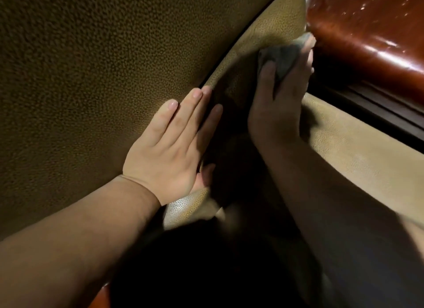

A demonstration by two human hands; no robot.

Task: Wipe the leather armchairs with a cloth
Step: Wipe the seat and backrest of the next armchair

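Leather back cushion [91,78] gets braced by my flat, open left hand [174,142], baring the crease; my right hand [278,101] grips the cloth [281,57], wiping there.

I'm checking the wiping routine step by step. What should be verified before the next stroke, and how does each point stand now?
1. Cloth in the right hand: ok, fingers curl round the grey cloth.
2. Cloth against the leather: ok, it is pressed into the tan side panel near the wooden armrest.
3. Left hand bracing: ok, flat with straight fingers on the back cushion.
4. Gap between cushions open: ok, the left hand holds the cushion edge aside.
5. Cloth clean enough: cannot tell, blurred.
6. Deep seam visible: not ok, it lies in shadow.
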